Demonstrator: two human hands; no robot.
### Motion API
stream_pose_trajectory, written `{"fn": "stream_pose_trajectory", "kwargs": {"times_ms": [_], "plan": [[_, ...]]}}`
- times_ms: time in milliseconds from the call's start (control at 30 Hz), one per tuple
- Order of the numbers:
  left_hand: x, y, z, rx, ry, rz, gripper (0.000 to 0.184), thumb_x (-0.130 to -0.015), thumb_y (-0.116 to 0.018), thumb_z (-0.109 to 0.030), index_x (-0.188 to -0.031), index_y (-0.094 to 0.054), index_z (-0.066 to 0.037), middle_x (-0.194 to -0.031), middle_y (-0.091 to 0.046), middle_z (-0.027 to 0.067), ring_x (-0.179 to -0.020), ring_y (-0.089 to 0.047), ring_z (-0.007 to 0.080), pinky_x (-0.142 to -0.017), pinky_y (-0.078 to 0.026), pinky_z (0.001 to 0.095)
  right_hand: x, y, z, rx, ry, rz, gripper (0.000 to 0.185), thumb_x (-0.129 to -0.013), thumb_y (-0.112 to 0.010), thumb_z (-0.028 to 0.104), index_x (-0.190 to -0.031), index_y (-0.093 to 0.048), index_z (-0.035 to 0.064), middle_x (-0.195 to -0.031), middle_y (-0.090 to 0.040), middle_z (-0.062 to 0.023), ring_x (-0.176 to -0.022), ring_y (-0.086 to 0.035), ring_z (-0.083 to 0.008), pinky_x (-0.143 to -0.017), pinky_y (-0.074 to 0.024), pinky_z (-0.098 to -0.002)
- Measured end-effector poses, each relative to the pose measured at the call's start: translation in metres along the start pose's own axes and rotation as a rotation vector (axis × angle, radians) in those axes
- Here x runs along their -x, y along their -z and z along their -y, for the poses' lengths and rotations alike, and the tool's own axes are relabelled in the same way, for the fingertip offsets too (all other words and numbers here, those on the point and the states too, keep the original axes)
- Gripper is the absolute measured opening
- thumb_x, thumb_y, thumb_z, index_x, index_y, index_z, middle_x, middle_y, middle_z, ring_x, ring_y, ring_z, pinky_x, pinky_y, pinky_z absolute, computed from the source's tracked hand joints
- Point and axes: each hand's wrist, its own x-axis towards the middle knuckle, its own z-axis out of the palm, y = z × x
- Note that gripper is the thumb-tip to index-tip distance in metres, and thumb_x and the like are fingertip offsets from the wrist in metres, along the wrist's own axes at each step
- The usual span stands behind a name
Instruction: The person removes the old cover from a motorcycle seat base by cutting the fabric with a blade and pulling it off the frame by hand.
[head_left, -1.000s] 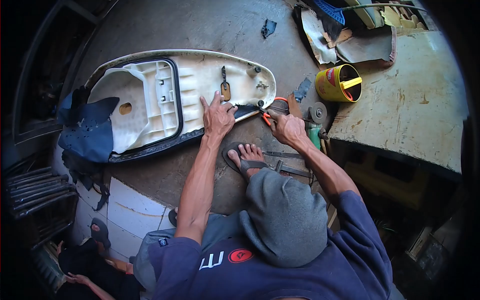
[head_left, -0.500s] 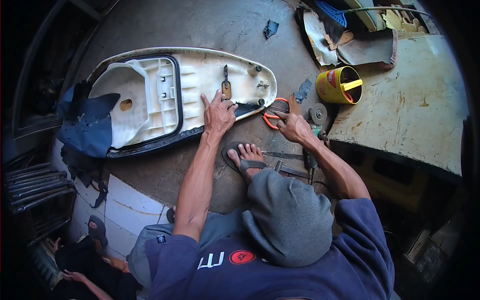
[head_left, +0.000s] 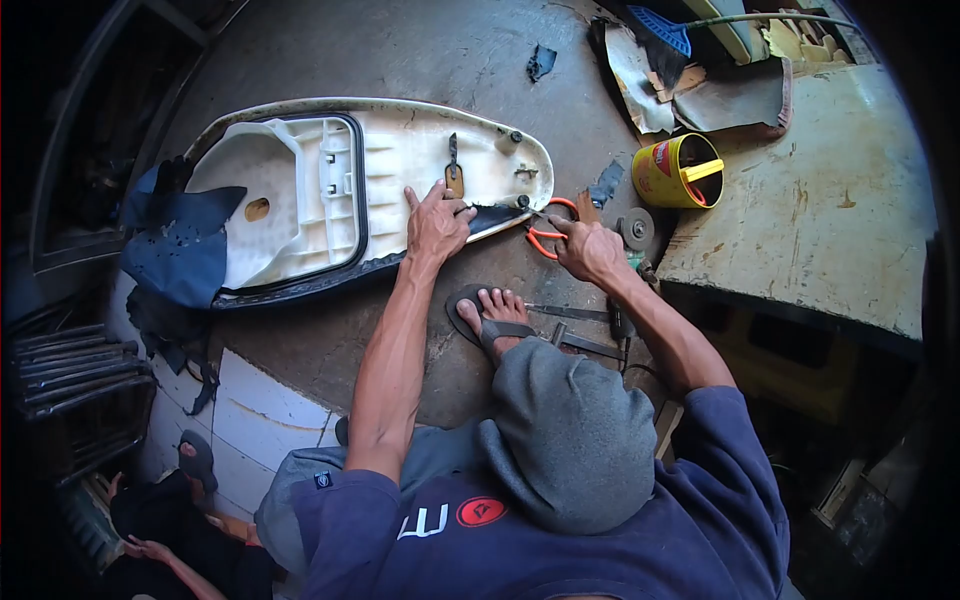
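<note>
An upturned motorcycle seat with a white plastic base [head_left: 400,150] lies on the floor, and black covering [head_left: 492,217] is folded over its near edge toward the narrow end. My left hand [head_left: 437,225] rests on the base with fingers spread, the thumb side at that covering. Close to the narrow tip, my right hand [head_left: 592,248] is closed around a thin metal-shafted tool [head_left: 541,214] pointing at the seat's edge; its handle is hidden in the hand. Scissors with orange handles [head_left: 541,245] lie beside and partly beneath this hand.
An angle grinder [head_left: 636,229] lies right of my right hand. A yellow tin [head_left: 655,178] stands by a worn board [head_left: 800,200]. Loose blue-black cover [head_left: 180,260] hangs at the seat's wide end. Metal tools [head_left: 575,313] lie near the foot. Another person [head_left: 190,530] sits lower left.
My right hand has closed in tighter, its index finger no longer stretched out along the tool. The seat's wide end has shifted slightly right. My left hand stays nearly in place.
</note>
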Motion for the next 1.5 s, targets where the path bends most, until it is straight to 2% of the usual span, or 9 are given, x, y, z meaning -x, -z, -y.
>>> {"fn": "stream_pose_trajectory", "kwargs": {"times_ms": [100, 200, 300, 433, 767, 1133, 1267, 1333, 1500], "plan": [[0.011, 0.017, -0.012, 0.016, 0.053, 0.142, 0.031, -0.093, -0.062, -0.032, -0.106, -0.078, -0.009, -0.129, -0.065, 0.0112, -0.134, -0.049, 0.0252, -0.12, -0.005, 0.0657, 0.0, 0.035, 0.01, 0.271, 0.134, 0.124, 0.032, -0.099, -0.047, 0.025, -0.106, -0.075, 0.0112, -0.083, -0.072, -0.02, -0.072, -0.072, -0.0363, -0.064, -0.0549, -0.0491], [0.008, -0.006, 0.004, 0.015, 0.026, 0.005, 0.031, -0.092, -0.063, -0.034, -0.103, -0.078, -0.009, -0.121, -0.069, 0.0078, -0.133, -0.049, 0.0245, -0.119, -0.006, 0.0677, -0.015, 0.039, 0.003, 0.411, 0.332, 0.083, 0.03, -0.099, -0.047, 0.023, -0.11, -0.072, 0.0121, -0.08, -0.071, -0.0184, -0.072, -0.072, -0.0336, -0.063, -0.0549, -0.0485], [0.009, 0.016, -0.009, 0.051, 0.043, 0.128, 0.029, -0.092, -0.062, -0.031, -0.1, -0.079, -0.009, -0.119, -0.07, 0.0083, -0.138, -0.045, 0.0261, -0.117, -0.006, 0.0703, -0.031, 0.047, 0.009, 0.486, 0.394, 0.253, 0.035, -0.098, -0.046, 0.021, -0.127, -0.066, 0.0182, -0.079, -0.071, -0.0187, -0.073, -0.072, -0.0331, -0.065, -0.056, -0.0466], [0.011, 0.011, -0.005, 0.058, 0.044, 0.12, 0.031, -0.089, -0.066, -0.032, -0.1, -0.078, -0.005, -0.131, -0.062, 0.0178, -0.137, -0.047, 0.0318, -0.121, -0.008, 0.0632, -0.008, 0.029, 0.013, 0.318, 0.232, 0.217, 0.044, -0.095, -0.049, 0.019, -0.137, -0.06, 0.0259, -0.079, -0.07, -0.0196, -0.074, -0.071, -0.0348, -0.064, -0.0561, -0.0464], [0.008, 0.005, 0.0, 0.078, 0.032, 0.066, 0.031, -0.09, -0.065, -0.032, -0.1, -0.078, -0.006, -0.127, -0.065, 0.0159, -0.136, -0.048, 0.0288, -0.119, -0.005, 0.0671, -0.022, 0.007, -0.001, 0.357, 0.331, 0.159, 0.048, -0.097, -0.047, 0.018, -0.145, -0.05, 0.0218, -0.079, -0.07, -0.0185, -0.07, -0.072, -0.0345, -0.059, -0.0556, -0.0468], [0.006, 0.02, -0.007, 0.098, 0.034, 0.099, 0.03, -0.09, -0.065, -0.031, -0.098, -0.079, -0.006, -0.125, -0.067, 0.0127, -0.137, -0.047, 0.0277, -0.12, -0.006, 0.065, -0.026, 0.045, -0.007, 0.496, 0.409, 0.163, 0.046, -0.094, -0.05, 0.017, -0.139, -0.057, 0.0225, -0.082, -0.071, -0.0184, -0.075, -0.072, -0.0337, -0.062, -0.0561, -0.0454], [0.013, 0.018, -0.009, 0.062, 0.006, 0.079, 0.031, -0.091, -0.064, -0.032, -0.101, -0.078, -0.006, -0.127, -0.066, 0.0147, -0.134, -0.05, 0.0268, -0.121, -0.005, 0.0646, -0.018, 0.03, -0.006, 0.126, 0.147, 0.4, 0.051, -0.092, -0.053, 0.017, -0.143, -0.055, 0.0253, -0.088, -0.072, -0.0205, -0.083, -0.071, -0.0387, -0.078, -0.057, -0.0496], [0.01, 0.006, 0.0, 0.133, 0.04, 0.066, 0.03, -0.089, -0.067, -0.031, -0.1, -0.078, -0.005, -0.128, -0.066, 0.0151, -0.136, -0.048, 0.0274, -0.122, -0.004, 0.0621, -0.024, -0.002, -0.047, -0.069, 0.179, 0.28, 0.057, -0.09, -0.053, 0.016, -0.145, -0.053, 0.0294, -0.097, -0.072, -0.0206, -0.088, -0.07, -0.04, -0.086, -0.0554, -0.0497], [0.004, 0.012, 0.002, 0.17, 0.092, 0.114, 0.031, -0.086, -0.071, -0.031, -0.101, -0.079, -0.005, -0.128, -0.066, 0.0138, -0.139, -0.046, 0.026, -0.123, -0.003, 0.0588, -0.022, 0.067, -0.004, 0.346, 0.25, 0.364, 0.051, -0.088, -0.053, 0.016, -0.137, -0.061, 0.0253, -0.089, -0.071, -0.0226, -0.082, -0.071, -0.0394, -0.072, -0.0571, -0.0486]]}}
